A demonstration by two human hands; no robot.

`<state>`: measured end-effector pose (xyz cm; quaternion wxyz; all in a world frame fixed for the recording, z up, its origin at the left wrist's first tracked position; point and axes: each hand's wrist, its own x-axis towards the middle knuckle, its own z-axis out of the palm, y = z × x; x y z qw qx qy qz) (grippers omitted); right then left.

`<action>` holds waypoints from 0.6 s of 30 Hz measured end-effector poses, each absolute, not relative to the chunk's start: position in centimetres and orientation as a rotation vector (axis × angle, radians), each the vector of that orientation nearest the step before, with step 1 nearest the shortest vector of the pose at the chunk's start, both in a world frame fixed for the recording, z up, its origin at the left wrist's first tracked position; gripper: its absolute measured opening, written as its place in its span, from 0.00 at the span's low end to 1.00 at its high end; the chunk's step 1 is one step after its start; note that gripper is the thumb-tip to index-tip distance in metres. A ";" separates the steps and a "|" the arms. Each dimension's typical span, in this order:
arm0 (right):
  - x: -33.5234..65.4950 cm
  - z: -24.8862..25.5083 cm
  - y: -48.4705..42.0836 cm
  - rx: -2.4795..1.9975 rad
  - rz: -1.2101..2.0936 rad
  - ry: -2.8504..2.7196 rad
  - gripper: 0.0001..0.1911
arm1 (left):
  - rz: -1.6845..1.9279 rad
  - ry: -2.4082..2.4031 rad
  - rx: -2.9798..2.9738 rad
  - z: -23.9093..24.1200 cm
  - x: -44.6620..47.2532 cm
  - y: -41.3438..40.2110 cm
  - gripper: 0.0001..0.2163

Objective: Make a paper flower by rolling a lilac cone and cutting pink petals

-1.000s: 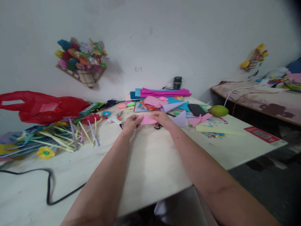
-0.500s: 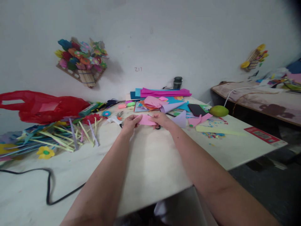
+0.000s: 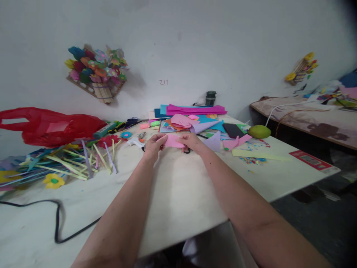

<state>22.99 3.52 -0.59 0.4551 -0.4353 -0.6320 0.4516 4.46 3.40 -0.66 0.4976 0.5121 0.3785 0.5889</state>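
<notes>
Between my two hands a small pink piece of paper (image 3: 173, 141) is stretched out above the table. My left hand (image 3: 154, 146) pinches its left end between thumb and fingers. At the right end, my right hand (image 3: 191, 142) grips it in the same way. A dark curved thing (image 3: 187, 151) shows just under my right hand; its kind is hard to make out. Left of my left hand lies a white glue gun (image 3: 136, 142), with pliers (image 3: 142, 135) behind it. Purple sheet pieces (image 3: 213, 142) lie right of my right hand.
Coloured sheets (image 3: 196, 109) are piled at the back by the wall. A black phone (image 3: 233, 130) and a green mango (image 3: 259, 131) sit to the right. Thin strips (image 3: 69, 165), a red plastic bag (image 3: 55, 126) and a black cable (image 3: 57, 221) lie on the left.
Almost nothing differs. The pink paper and both hands have shifted very slightly, and my grip on it stays the same.
</notes>
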 end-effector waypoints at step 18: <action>22.6 -0.3 3.7 -1.064 1.020 -1.376 0.11 | 1.628 0.957 1.331 -0.7 4.5 3.5 0.19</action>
